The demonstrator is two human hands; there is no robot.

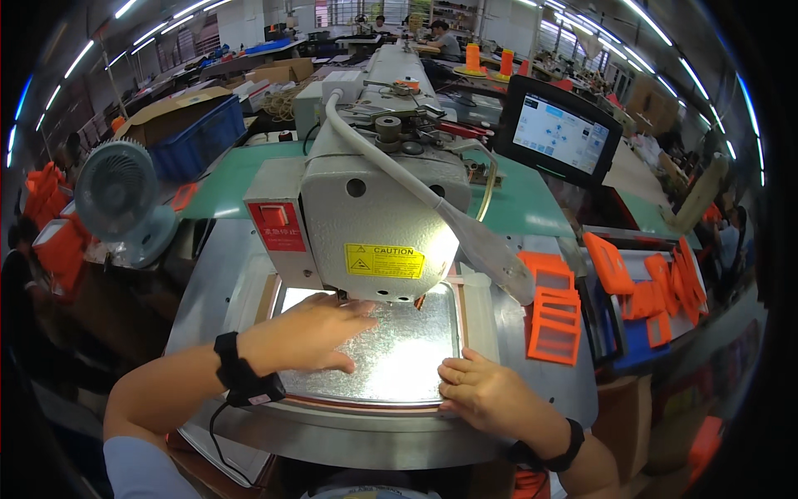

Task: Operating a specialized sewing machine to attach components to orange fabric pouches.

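Under the head of a large industrial sewing machine (pixel 328 208) lies a flat, shiny silver plate (pixel 378 378) with rounded corners and a thin reddish edge. My left hand (pixel 312 333) is spread over the plate's left part, its fingers stretched out close below the machine head. Whether all its fingers press on the metal I cannot tell. At the plate's front right corner is my right hand (pixel 478 391), with curled fingers closed on the edge. The needle area is mostly hidden behind the machine head. A bright lamp glare covers part of the plate.
Orange mesh-windowed frames (pixel 555 328) lie on the metal table to the right. Beyond them, a blue tray (pixel 636 345) holds more orange pieces. A lit control screen (pixel 557 133) stands at the back right. A fan (pixel 116 191) and a blue crate (pixel 199 137) are at the left.
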